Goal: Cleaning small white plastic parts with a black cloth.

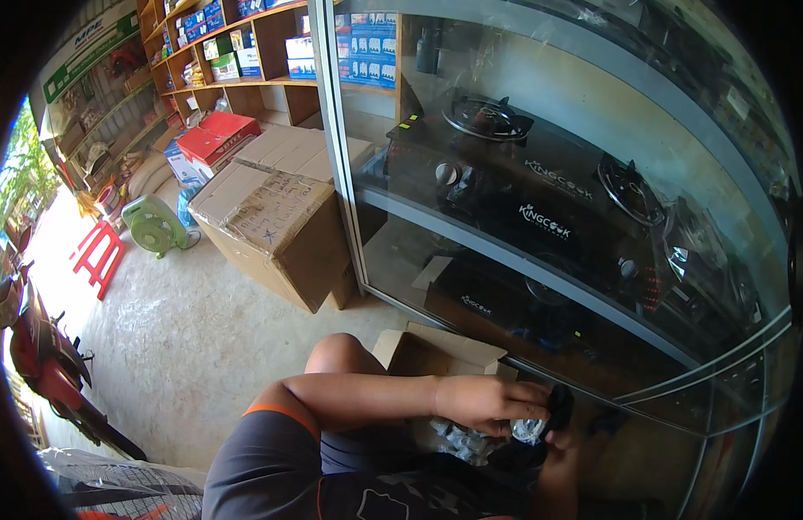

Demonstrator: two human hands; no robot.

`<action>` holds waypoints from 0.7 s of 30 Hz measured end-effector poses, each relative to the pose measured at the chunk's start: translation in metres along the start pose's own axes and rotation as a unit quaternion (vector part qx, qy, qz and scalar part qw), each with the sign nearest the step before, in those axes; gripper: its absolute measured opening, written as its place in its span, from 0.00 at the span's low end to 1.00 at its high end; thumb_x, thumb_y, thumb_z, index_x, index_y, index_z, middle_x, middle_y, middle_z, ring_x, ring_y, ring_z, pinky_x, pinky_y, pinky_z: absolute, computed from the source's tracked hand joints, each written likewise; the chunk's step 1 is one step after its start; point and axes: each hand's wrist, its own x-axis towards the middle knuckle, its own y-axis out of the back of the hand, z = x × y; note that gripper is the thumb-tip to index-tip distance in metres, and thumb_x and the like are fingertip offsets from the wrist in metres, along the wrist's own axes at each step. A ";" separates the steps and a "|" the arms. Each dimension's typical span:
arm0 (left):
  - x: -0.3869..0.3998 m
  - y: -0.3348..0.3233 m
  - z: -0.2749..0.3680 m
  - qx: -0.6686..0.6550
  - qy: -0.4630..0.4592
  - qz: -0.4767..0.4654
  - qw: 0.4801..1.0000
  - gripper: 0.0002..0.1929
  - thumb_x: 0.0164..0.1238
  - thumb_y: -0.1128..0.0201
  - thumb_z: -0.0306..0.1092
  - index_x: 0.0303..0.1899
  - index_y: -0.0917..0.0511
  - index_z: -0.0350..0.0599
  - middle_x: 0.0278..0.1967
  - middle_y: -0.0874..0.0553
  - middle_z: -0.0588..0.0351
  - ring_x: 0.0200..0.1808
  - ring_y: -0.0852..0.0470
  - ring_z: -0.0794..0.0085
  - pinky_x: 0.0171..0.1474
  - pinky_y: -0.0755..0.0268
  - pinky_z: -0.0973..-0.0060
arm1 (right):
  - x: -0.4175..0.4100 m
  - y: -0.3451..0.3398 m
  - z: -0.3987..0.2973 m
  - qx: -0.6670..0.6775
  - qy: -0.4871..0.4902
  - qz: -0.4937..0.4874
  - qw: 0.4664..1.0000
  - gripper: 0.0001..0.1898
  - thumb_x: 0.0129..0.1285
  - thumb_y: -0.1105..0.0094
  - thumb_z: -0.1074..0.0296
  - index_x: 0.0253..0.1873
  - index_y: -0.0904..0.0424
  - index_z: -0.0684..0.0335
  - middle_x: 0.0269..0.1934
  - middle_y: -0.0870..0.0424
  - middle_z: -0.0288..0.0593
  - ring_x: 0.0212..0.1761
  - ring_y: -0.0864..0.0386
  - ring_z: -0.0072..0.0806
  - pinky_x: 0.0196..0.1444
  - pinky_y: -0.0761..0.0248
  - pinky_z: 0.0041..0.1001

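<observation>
Low at the right of the picture my two hands meet around a small clear or silvery round object [528, 429] and a black item [560, 408], perhaps cloth or plastic. My left hand [492, 404] reaches across from the left, its fingers on the round object and against the black item. From below, my right hand [561, 445] holds the black item, thumb near the round object. Below my left wrist lie several small plastic-wrapped pieces [463, 442]. An open cardboard box [440, 351] stands just beyond my forearm, its inside partly hidden.
A glass display cabinet [479, 221] holding black gas stoves [538, 169] rises close in front and right. Large cardboard boxes [271, 214], a green fan [153, 224], a red plastic stand [101, 260] and a motorbike [47, 364] are further left. Shelves [261, 62] with boxed goods stand behind.
</observation>
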 end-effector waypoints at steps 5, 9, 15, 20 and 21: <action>0.002 0.010 0.000 0.073 -0.024 0.055 0.996 0.27 0.61 0.30 0.28 0.63 0.26 0.35 0.61 0.23 0.42 0.65 0.23 0.45 0.63 0.23 0.61 | -0.002 -0.006 0.024 0.117 0.067 0.123 0.983 0.39 0.67 0.33 0.49 0.73 0.40 0.67 0.65 0.27 0.43 0.65 0.26 0.31 0.67 0.33 0.31; 0.002 0.008 -0.001 0.111 -0.005 0.122 0.986 0.25 0.63 0.29 0.30 0.61 0.25 0.36 0.58 0.22 0.42 0.61 0.19 0.48 0.62 0.22 0.64 | 0.017 -0.030 0.034 0.172 0.158 0.227 0.946 0.36 0.76 0.62 0.34 0.69 0.34 0.63 0.57 0.23 0.45 0.59 0.22 0.34 0.60 0.27 0.35; 0.007 0.012 0.002 -0.167 0.223 0.278 0.919 0.37 0.51 0.24 0.25 0.66 0.28 0.43 0.61 0.30 0.45 0.61 0.24 0.52 0.59 0.23 0.68 | 0.036 -0.063 0.019 0.205 0.297 0.338 0.869 0.40 0.73 0.62 0.30 0.76 0.41 0.58 0.66 0.27 0.41 0.68 0.29 0.37 0.68 0.32 0.40; -0.001 -0.003 0.000 0.152 0.178 0.118 0.965 0.38 0.48 0.26 0.27 0.66 0.29 0.45 0.55 0.27 0.46 0.60 0.24 0.51 0.64 0.28 0.61 | 0.029 -0.068 0.039 0.253 0.243 0.202 0.914 0.40 0.74 0.55 0.34 0.79 0.45 0.56 0.73 0.34 0.43 0.73 0.34 0.38 0.74 0.41 0.40; 0.002 -0.004 0.002 0.242 0.150 0.121 0.951 0.37 0.47 0.26 0.27 0.64 0.28 0.43 0.57 0.27 0.45 0.62 0.25 0.49 0.66 0.30 0.60 | 0.029 -0.066 0.041 0.254 0.244 0.202 0.914 0.40 0.74 0.55 0.34 0.79 0.45 0.56 0.73 0.34 0.43 0.73 0.34 0.38 0.74 0.41 0.40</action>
